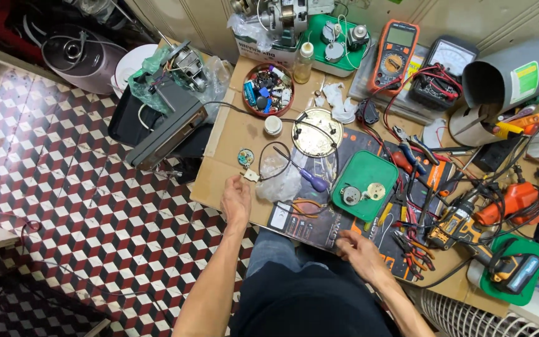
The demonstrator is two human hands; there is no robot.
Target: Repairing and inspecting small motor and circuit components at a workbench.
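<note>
Small cream-coloured part sits pinched at the fingertips of your left hand, near the front-left edge of the cardboard-covered table, just beside a crumpled clear plastic bag and a purple-handled screwdriver. Your right hand rests palm-down and empty on the dark mat at the table's near edge, fingers loosely spread, below a green tray holding two round metal pieces.

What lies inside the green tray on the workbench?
The green tray holds a round grey part and a pale brass-coloured disc. Anything beneath them is covered.
</note>
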